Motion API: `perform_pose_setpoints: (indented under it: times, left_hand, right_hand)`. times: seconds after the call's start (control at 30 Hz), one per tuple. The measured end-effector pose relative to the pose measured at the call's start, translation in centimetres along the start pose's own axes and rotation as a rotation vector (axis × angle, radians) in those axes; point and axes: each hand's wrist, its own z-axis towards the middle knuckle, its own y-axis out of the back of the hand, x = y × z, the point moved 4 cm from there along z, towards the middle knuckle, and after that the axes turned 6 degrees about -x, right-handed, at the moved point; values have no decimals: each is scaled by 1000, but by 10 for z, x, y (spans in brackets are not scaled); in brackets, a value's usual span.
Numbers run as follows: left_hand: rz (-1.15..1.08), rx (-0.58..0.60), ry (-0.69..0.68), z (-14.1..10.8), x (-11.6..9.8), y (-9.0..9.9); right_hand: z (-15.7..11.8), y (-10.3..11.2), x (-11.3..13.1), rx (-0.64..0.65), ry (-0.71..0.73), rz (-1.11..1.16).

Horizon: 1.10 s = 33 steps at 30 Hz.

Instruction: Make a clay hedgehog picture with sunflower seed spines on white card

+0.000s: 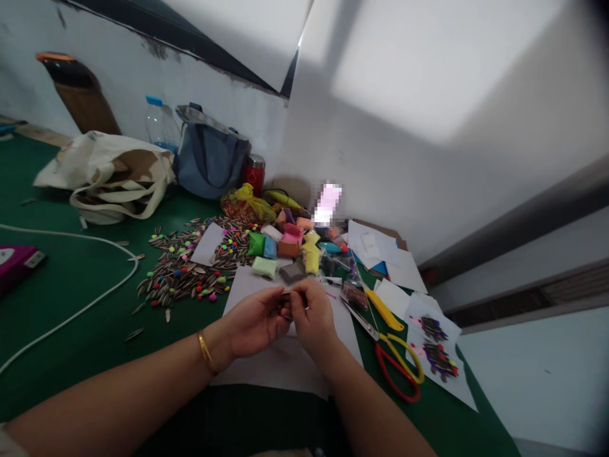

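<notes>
My left hand (259, 322) and my right hand (313, 319) meet over a sheet of white paper (266, 365). Their fingertips pinch together around something small and pale, too small to name. Dark bits show between the curled fingers of my left hand, which wears a gold bangle. Just beyond my hands lie packets of coloured modelling clay, among them a grey one (292, 272), a yellow one (312, 260) and a pale green one (264, 267). Striped sunflower seeds (183, 284) mixed with small coloured balls are heaped to the left.
Scissors (399, 368) with red and yellow handles and a yellow cutter (384, 310) lie at right, beside paper bearing seed-and-clay figures (440, 362). A blue bag (212, 158), a cream tote (118, 171) and a red flask (255, 174) stand behind. A white cable (95, 304) crosses the left.
</notes>
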Motion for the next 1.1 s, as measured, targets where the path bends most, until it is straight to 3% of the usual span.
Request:
perform_pose_setpoints:
  times: [0.1,0.23,0.37,0.5,0.63,0.73,0.83,1.0,1.1]
  left_hand:
    - [-61,40,-108,-1,-8,-4]
    - [-66,24,-202,-4,-18,-6]
    - [-26,-76,-210,-4,-19,-2]
    - [13,-128,-197,0,-17,2]
    - [65,-122,-142,-1,-13,3]
    - [190,-71,-145,-5,-12,-1]
    - [392,-42,-218,-11,-14,-4]
    - [628,-113,-341,-12,-23,-3]
    - [739,-142,-395,-10,-27,-1]
  right_hand:
    - [-3,1,0,-51,3,34]
    - [-5,-1,4,-5,27,115]
    - [-6,-5,13,55,116,246]
    - [-6,-6,15,111,103,347]
    - [-2,2,8,32,60,298]
    - [2,9,1,-41,26,138]
    - [4,9,-4,-19,-14,70]
    - [3,6,-6,80,-43,53]
    - [2,4,-8,73,-70,58]
